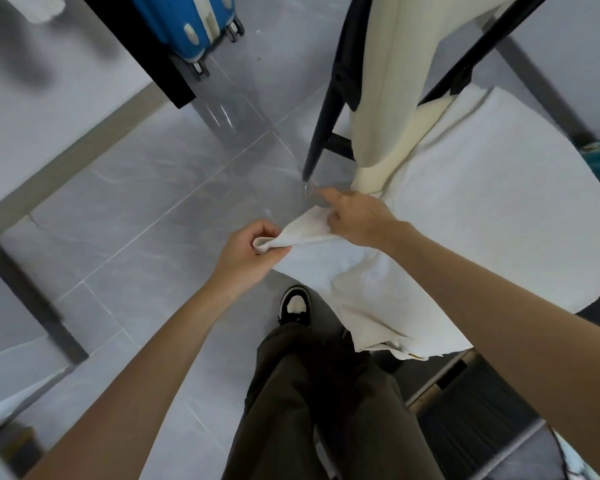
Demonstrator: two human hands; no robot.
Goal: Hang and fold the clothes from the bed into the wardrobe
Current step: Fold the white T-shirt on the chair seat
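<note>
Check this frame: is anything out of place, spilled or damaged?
Nothing looks spilled or damaged. One thing to watch: the cloth, gripped along one edge by the left hand and right hand, sags low beside the trousers. I cannot tell whether it touches the floor.
</note>
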